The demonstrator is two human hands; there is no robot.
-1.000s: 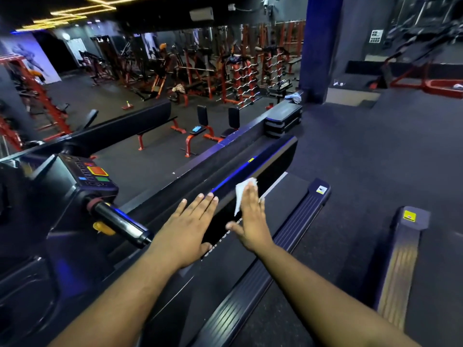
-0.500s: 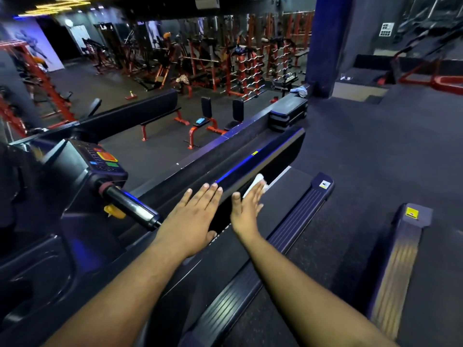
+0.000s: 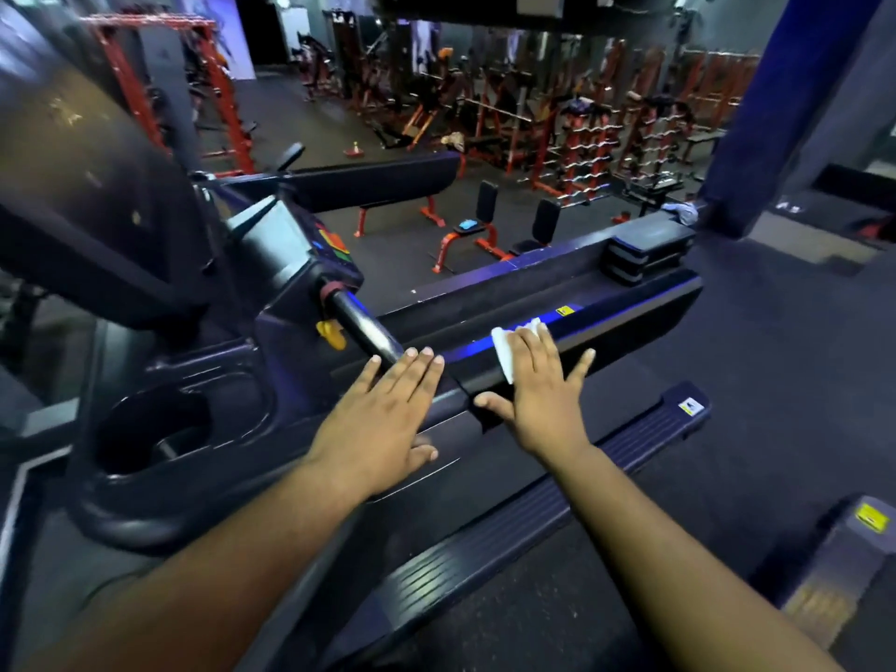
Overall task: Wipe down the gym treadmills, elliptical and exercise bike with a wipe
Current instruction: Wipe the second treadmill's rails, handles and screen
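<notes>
Both hands lie flat on the treadmill's dark side rail (image 3: 606, 322), which runs unobstructed toward its far end. Just left of the left hand (image 3: 383, 419), a black handlebar (image 3: 361, 327) with a yellow clip (image 3: 332, 334) juts out from the console (image 3: 286, 254), blocking passage there. A deep cup holder (image 3: 150, 434) sits left of it. Right of the right hand (image 3: 543, 390), the belt and ribbed foot rail (image 3: 533, 516) lie open.

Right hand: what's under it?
A white wipe, pressed by the flat right hand onto the treadmill's black side rail. Two edges of it show; the rest is covered.
</notes>
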